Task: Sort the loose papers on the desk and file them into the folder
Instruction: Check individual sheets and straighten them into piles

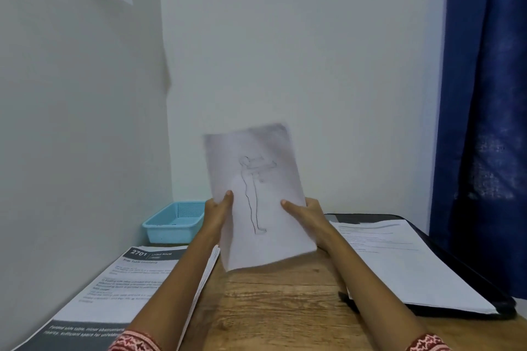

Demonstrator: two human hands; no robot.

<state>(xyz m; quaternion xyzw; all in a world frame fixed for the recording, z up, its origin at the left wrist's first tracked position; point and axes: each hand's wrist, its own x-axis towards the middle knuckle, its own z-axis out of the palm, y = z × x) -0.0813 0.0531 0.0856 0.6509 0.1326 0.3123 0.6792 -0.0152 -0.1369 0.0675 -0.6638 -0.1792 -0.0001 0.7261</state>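
Head view: sketch sheet [253, 194] (blurred) between both grips.

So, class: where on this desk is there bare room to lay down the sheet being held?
Bare wood runs down the middle, between the printed stack on the left and the black folder with papers on the right. The back-left corner is crowded by the blue tray.

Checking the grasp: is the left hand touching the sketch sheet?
Touching. The head view shows the left hand gripping the sketch sheet at its left edge, thumb pressed on the front.
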